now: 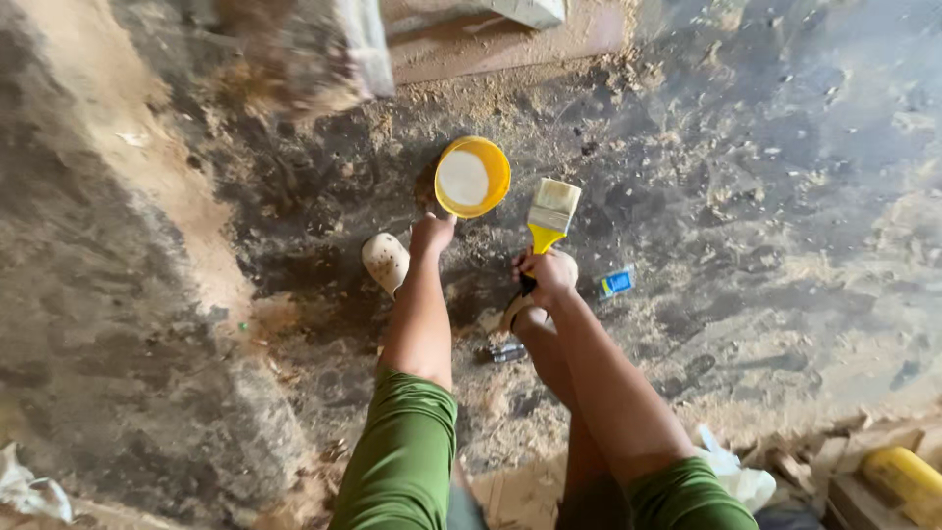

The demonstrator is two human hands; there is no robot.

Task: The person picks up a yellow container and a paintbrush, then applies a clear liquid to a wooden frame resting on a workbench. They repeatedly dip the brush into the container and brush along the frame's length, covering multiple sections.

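My left hand (432,234) grips the near rim of a round yellow bowl (488,147) with white liquid in it, held above the floor. My right hand (546,275) is closed on the dark handle of a wide paintbrush (550,214) with a yellow ferrule and pale bristles that point away from me. The brush sits just right of the bowl, apart from it. Both arms wear green sleeves.
A dusty floor (746,196) strewn with sawdust lies below. A foot in a beige clog (385,260) stands left of my left arm. A small blue item (616,283) and a metal piece (507,352) lie nearby. Wooden boards (491,44) lie at the top. A yellow object (905,479) and white rag (738,476) sit bottom right.
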